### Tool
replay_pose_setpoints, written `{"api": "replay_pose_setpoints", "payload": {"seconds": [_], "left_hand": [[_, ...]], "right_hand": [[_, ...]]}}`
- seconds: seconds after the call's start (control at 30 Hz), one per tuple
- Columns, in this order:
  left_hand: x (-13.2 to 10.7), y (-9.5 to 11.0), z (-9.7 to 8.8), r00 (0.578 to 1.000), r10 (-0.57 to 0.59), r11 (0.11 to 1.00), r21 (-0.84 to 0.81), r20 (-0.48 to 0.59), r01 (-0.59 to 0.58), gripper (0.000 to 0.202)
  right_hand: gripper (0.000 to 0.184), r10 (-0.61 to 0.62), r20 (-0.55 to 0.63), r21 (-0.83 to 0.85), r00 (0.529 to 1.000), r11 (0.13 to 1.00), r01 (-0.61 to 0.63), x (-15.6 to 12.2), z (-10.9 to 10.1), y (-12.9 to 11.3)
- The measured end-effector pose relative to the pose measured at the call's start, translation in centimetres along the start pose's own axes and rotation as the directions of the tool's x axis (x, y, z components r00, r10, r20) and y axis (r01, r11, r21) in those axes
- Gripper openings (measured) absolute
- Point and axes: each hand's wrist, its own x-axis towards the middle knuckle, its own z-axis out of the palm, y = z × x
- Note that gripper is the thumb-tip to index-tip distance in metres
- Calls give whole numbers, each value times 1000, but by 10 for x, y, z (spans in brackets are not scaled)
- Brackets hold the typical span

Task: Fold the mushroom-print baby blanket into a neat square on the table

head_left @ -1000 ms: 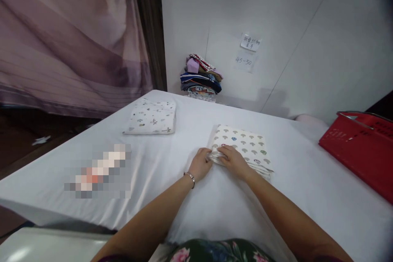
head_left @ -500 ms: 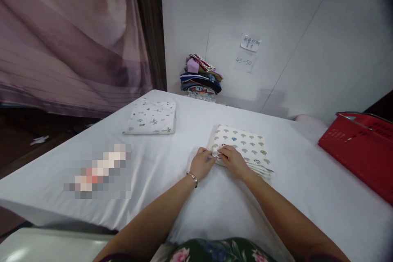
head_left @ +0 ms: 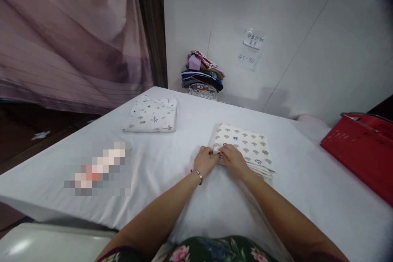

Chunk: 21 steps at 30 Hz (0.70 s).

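A folded cream cloth with a small mushroom-like print (head_left: 247, 146) lies on the white-sheeted table (head_left: 172, 172). My left hand (head_left: 204, 161) pinches the cloth's near-left corner, fingers closed on its layers. My right hand (head_left: 233, 159) rests on the same corner just beside it, fingers curled and pressing the edge. The two hands touch each other. A bracelet circles my left wrist.
A second folded printed cloth (head_left: 151, 114) lies at the table's far left. A pile of folded coloured fabrics (head_left: 202, 75) sits against the wall under paper notes (head_left: 253, 40). A red basket (head_left: 362, 147) stands at the right. A pink curtain (head_left: 67, 37) hangs at left.
My left hand has moved slightly right and closer to the cloth corner, meeting my right hand. The view has shifted a little; the cloth stays where it was.
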Motion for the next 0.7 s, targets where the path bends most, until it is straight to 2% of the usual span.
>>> {"api": "replay_pose_setpoints", "payload": {"seconds": [0.23,0.37,0.43,0.53,0.6,0.7], "left_hand": [[2,1,-1,1000,-11,997,82,14,10,14],[3,0,-1,1000,20,999,40,10,-20,17],[5,-1,-3,999,41,999,-21,4,-41,19],[8,-3,-11,997,80,989,-126,11,-77,17],[10,-8,-18,999,44,988,-147,4,-43,14],[11,-16,-26,998,-67,992,-104,-14,65,18]], "right_hand": [[21,-57,47,-66,997,996,60,-1,-3,-2],[20,-58,86,-76,995,995,65,-2,-4,-7],[25,-31,71,-85,997,996,37,-3,-2,-7],[19,73,2,-38,997,997,-73,-3,2,-4],[18,135,-22,31,991,990,-135,-3,3,-1],[17,165,-41,106,985,981,-159,-4,3,1]]}}
